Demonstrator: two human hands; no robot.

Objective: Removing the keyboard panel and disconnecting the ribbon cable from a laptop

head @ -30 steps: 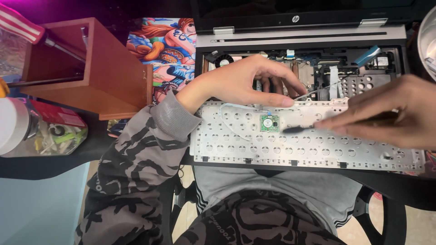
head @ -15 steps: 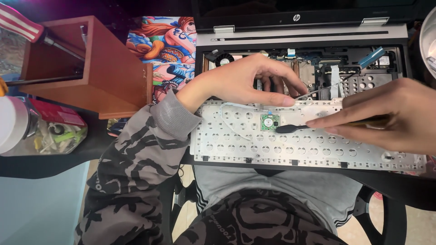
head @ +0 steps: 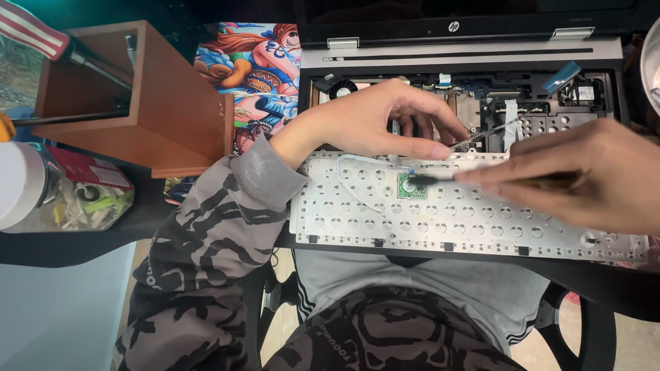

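Observation:
A laptop keyboard (head: 481,227) lies flipped over, its perforated white metal back up, at the near edge of an opened laptop (head: 467,82). My left hand (head: 371,124) rests on the keyboard's top edge, thumb pressing near a thin ribbon cable (head: 481,134). In my right hand (head: 591,175) is a dark thin tool (head: 440,180), held like a pen. Its tip touches a small green circuit board (head: 411,187) on the keyboard's back.
A brown wooden box (head: 172,110) stands at the left, with a colourful cartoon mat (head: 254,75) beside it. A clear container with small parts (head: 89,199) sits at the far left. The laptop's fan and internals are exposed behind the keyboard.
My right hand has slid the tool leftward until its tip reaches the green board. My left hand has stayed in place.

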